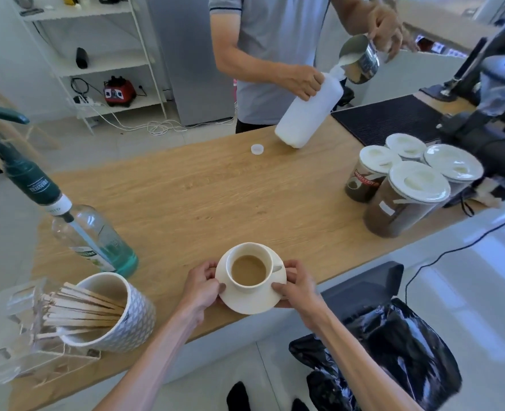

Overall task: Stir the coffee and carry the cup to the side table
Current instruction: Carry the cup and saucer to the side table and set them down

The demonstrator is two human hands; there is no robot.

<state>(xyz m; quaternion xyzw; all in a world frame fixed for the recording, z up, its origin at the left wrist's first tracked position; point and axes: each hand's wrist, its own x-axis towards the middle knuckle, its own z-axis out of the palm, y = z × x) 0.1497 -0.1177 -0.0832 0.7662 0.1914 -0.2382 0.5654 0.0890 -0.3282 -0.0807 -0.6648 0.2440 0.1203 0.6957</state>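
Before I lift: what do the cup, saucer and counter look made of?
Cup and saucer: likely glazed ceramic, cream, smooth with a soft sheen. Counter: wood or wood-look laminate, matt, visible grain. Left hand and right hand grip the saucer's rim.

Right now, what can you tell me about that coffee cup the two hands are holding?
The cup is a small, cream-white one that looks ceramic, standing upright in the middle of a matching saucer. It is mostly full of light brown, milky coffee. A small handle sticks out on its right side. The saucer sits at the near edge of the wooden counter. The left hand and right hand grip the saucer's rim on opposite sides; neither touches the cup itself. No stirrer is in it.
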